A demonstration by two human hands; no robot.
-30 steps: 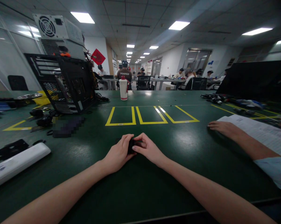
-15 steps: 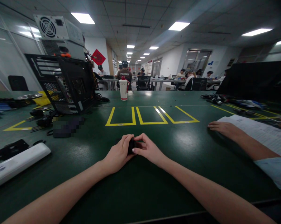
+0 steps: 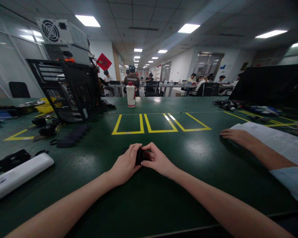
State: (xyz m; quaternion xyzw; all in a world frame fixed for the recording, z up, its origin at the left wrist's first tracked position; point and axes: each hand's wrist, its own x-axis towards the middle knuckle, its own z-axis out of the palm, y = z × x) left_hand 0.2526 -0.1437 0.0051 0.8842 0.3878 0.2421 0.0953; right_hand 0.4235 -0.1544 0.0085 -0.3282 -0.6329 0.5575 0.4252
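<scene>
Between my hands is a small black object, boxy in outline, mostly covered by fingers; its kind I cannot make out. My left hand wraps round its left side, fingers bent over the top. From the right, the thumb and fingers of my right hand pinch its edge. Both hands are low over the green table, in front of three outlines of yellow tape.
A computer case with power supplies on top stands left, near a white bar-shaped thing. A white cup is at the back. On the right, another person's hand rests beside printed paper. A dark screen stands behind.
Almost nothing differs. My right thumb has shifted very slightly against the black object; both hands keep their places and hold.
</scene>
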